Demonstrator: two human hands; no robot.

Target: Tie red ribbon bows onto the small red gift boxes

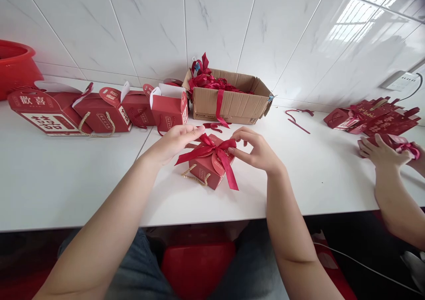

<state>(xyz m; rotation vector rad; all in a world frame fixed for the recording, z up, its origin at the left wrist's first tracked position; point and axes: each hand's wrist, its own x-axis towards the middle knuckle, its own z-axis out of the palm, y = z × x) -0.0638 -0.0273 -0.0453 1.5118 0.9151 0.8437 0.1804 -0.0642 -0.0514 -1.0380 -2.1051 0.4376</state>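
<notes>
In front of me on the white table stands a small red gift box (203,166) with gold rope handles. A dark red ribbon bow (215,149) is tied across its top, with two tails hanging over the sides. My left hand (174,144) has its thumb and fingers closed at the bow's left loop. On the opposite side, my right hand (257,151) pinches the right loop between thumb and fingers. Parts of the fingertips are hidden.
Several red gift boxes (111,114) line the left back. Behind the bow stands a cardboard box (229,106) of ribbons. Loose ribbon (297,119) lies right of it. At far right, a co-worker's hand (385,153) touches another red box, near more boxes (341,118).
</notes>
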